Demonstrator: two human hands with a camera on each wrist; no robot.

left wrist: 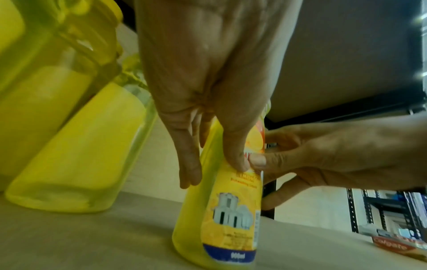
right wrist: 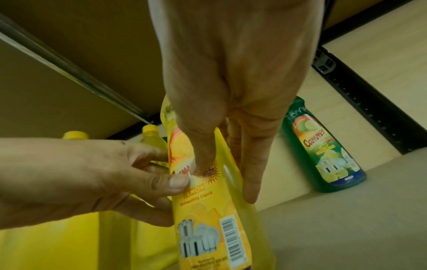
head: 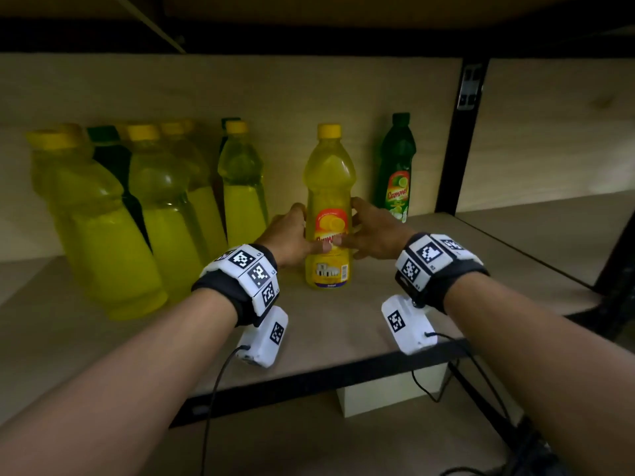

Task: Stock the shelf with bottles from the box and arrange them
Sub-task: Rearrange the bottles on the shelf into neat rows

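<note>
A yellow lemon dish-liquid bottle (head: 328, 201) with a yellow cap stands upright on the wooden shelf (head: 343, 334), label facing me. My left hand (head: 302, 228) grips its left side and my right hand (head: 357, 225) its right side. Both thumbs meet on the front label. In the left wrist view the left hand (left wrist: 213, 169) pinches the bottle (left wrist: 226, 228) between thumb and fingers. The right wrist view shows the right hand (right wrist: 224, 182) holding the bottle (right wrist: 208, 219) the same way. No box is in view.
Several yellow bottles (head: 103, 218) crowd the shelf's left, with dark green ones among them. A green lime bottle (head: 397, 166) stands at the back right beside a black upright (head: 460, 132). The shelf above (head: 309, 36) hangs low. A toothpaste carton (left wrist: 397, 246) lies further right.
</note>
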